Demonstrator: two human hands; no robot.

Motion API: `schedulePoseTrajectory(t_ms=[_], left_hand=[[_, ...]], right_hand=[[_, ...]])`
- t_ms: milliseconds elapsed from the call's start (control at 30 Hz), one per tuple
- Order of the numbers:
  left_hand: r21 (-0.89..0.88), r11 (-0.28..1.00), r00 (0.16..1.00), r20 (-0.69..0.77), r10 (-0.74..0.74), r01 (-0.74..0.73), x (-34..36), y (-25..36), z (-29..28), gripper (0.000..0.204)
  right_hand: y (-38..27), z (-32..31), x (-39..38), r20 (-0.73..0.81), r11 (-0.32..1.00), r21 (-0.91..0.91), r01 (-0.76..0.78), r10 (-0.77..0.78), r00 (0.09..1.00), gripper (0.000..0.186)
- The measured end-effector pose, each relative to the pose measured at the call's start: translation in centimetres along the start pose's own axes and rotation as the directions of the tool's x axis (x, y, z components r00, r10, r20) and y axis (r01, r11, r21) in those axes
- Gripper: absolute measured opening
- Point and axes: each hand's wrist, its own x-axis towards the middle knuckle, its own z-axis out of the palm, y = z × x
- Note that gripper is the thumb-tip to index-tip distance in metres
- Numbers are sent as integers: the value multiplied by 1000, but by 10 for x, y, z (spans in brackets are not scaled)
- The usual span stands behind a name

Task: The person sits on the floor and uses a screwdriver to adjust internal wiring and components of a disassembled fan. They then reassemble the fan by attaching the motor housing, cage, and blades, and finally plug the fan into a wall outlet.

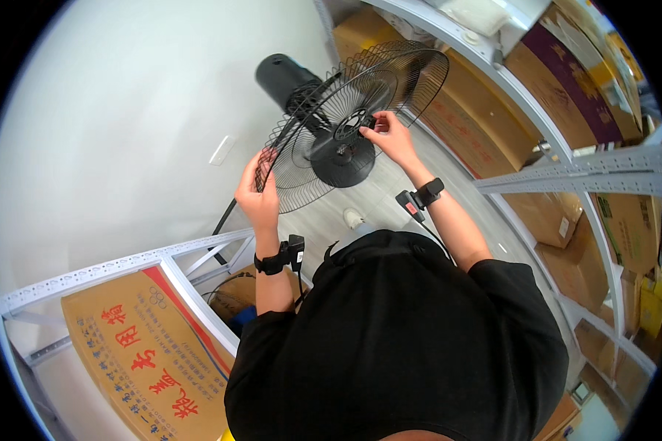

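A black standing fan is in front of me, with a dark round base on the floor. Its wire grille is tilted toward me, and the ring at its middle shows an opening. My left hand has its fingers closed round the left rim of the grille. Beside the centre ring, my right hand pinches with thumb and forefinger at a small dark part. What that part is, I cannot make out. Both wrists carry black straps with small boxes and cables.
A white wall with a socket plate stands on the left. Metal shelving with cardboard boxes runs along the right, close to the grille. At lower left a shelf frame holds a large printed carton. My shoe is near the fan base.
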Motion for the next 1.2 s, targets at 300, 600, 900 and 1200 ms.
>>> schedulePoseTrajectory(t_ms=[300,600,900,1200], left_hand=[[-210,928,952,57,-302,307,-59,5,97,29],[-284,655,705,125,-698,700,-96,-60,176,31],[-365,467,551,174,-816,806,-82,-131,199,31],[-369,376,483,262,-835,850,-30,-164,248,31]], right_hand=[[72,-118,-59,-39,849,-497,180,-230,973,53],[191,-219,-102,-112,832,-555,25,-105,988,60],[237,-271,-174,-83,488,397,-777,862,499,61],[240,-253,-132,305,344,654,-673,694,652,68]])
